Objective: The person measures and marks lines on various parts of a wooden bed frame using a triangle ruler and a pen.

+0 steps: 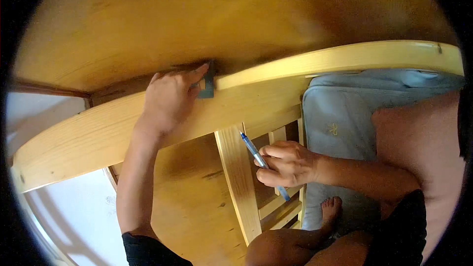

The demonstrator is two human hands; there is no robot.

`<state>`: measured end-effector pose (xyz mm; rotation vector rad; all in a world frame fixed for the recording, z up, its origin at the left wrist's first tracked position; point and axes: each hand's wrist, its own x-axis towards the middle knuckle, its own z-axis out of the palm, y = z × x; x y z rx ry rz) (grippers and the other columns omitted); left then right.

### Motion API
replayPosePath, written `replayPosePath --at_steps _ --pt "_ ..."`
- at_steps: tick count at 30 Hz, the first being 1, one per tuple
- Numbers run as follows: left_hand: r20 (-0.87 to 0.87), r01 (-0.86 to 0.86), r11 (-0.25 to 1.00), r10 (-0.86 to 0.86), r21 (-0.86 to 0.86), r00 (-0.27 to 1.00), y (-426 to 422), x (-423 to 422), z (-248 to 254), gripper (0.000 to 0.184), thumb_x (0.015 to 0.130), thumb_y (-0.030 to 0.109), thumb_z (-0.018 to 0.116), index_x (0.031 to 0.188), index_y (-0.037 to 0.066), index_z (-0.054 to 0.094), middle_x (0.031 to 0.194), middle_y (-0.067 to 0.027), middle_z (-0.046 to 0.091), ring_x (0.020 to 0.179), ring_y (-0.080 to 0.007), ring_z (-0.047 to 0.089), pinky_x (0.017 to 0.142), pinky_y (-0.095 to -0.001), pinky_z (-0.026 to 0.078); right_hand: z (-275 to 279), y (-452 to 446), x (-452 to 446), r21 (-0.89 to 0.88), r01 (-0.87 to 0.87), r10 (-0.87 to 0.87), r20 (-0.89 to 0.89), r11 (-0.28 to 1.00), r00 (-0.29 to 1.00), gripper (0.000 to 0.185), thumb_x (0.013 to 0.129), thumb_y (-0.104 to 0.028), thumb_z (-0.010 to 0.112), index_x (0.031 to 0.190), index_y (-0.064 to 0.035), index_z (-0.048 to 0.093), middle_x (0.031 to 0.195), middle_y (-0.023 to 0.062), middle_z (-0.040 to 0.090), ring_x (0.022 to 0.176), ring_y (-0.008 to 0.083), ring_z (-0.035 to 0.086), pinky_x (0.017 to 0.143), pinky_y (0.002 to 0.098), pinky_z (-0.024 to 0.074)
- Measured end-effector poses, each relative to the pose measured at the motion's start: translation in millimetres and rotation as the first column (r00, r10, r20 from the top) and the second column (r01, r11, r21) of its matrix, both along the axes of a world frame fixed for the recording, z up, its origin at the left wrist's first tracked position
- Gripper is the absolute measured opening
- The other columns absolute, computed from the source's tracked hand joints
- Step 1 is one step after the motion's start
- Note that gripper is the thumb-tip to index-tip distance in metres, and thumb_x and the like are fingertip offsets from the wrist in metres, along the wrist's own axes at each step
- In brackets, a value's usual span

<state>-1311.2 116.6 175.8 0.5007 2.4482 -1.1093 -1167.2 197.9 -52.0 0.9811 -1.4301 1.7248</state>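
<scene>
My left hand (170, 96) is over the wooden rail (261, 96), its index finger reaching onto a small dark, flat, angular piece (209, 87) that lies against the rail. The fingers seem to press or pinch this piece there; its exact kind is unclear, and the hand covers part of it. Lower and to the right, my right hand (286, 162) is closed around a blue-and-clear pen (253, 150). The pen slants with its tip up and left, near the top of an upright wooden post (236, 182) and apart from the rail.
A large brown wooden panel (197, 19) rises behind the rail. Thin wooden slats (278, 135) stand beside the post. At right is a grey-blue cushion (340, 113) with my bent legs (290, 249) by it. A white surface (74, 216) shows at lower left.
</scene>
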Motion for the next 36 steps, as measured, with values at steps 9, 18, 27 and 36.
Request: replayPosePath --at_steps 9,18,27,36 --pt "-0.008 0.154 0.987 -0.154 0.04 0.988 -4 8 2 0.042 0.084 0.02 0.068 0.125 0.013 0.063 0.101 -0.0156 0.069 0.095 -0.0339 0.064 0.093 -0.0436 0.047 -4 3 9 -0.003 -0.119 0.119 0.023 0.993 0.993 0.019 0.072 -0.019 0.061 0.074 -0.0106 0.044 0.064 0.0042 0.046 0.068 0.018 0.051 0.053 0.0304 0.0463" --pt "0.021 0.099 0.994 -0.1 0.043 0.995 -6 12 2 0.044 0.083 0.021 0.069 0.126 0.013 0.063 0.118 -0.0115 0.066 0.109 -0.0303 0.06 0.098 -0.0435 0.043 -6 2 10 -0.008 -0.109 0.109 0.04 0.994 0.993 0.02 0.071 -0.019 0.062 0.075 -0.0106 0.045 0.065 0.0046 0.046 0.068 0.0185 0.051 0.053 0.0306 0.0463" --pt "0.103 0.108 0.993 -0.112 0.038 0.988 -3 22 7 0.047 0.075 0.016 0.074 0.121 0.011 0.065 0.135 -0.0087 0.056 0.12 -0.0302 0.053 0.105 -0.0458 0.038 -8 4 9 0.014 -0.097 0.097 0.048 0.995 0.994 0.019 0.072 -0.018 0.062 0.075 -0.0099 0.044 0.063 0.0037 0.044 0.066 0.0179 0.051 0.051 0.0305 0.0458" --pt "0.087 0.215 0.977 -0.214 0.0 0.973 -2 40 9 0.048 0.07 0.019 0.079 0.116 0.011 0.068 0.143 -0.01 0.048 0.132 -0.0318 0.043 0.113 -0.0489 0.03 -10 0 12 0.007 -0.122 0.122 0.048 0.992 0.991 0.022 0.07 -0.018 0.065 0.075 -0.0102 0.045 0.064 0.0042 0.047 0.065 0.0185 0.05 0.049 0.0319 0.0432"
